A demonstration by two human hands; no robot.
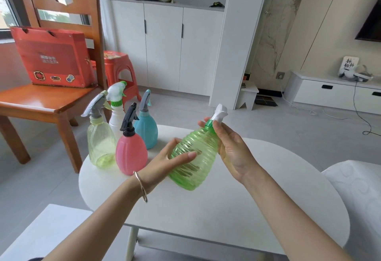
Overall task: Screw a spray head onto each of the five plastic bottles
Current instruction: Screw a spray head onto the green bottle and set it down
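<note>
Both forearms reach in from bottom edge, bare, converging over centre. L hand (165, 162): palm turned inward, fingers spread and wrapped round lower body of the ribbed translucent green plastic bottle (192, 158), thumb lying across its front. Thin metal bangle (141, 186) on L wrist. R hand (231, 149): palm facing camera, wrist bent back, fingertips pinched at bottle's neck collar.

— What are the hands doing?
— The left hand (171, 162) cradles a ribbed, clear green plastic bottle (194, 158), tilted above the white rounded surface (237, 209). The right hand (232, 149) has its fingers (216, 127) pinching the green collar of the white spray head (220, 112).
— And the others?
— Four capped bottles stand together at the far left: pale yellow bottle (101, 145), pink bottle (131, 153), blue bottle (146, 130), white bottle (117, 118).
</note>
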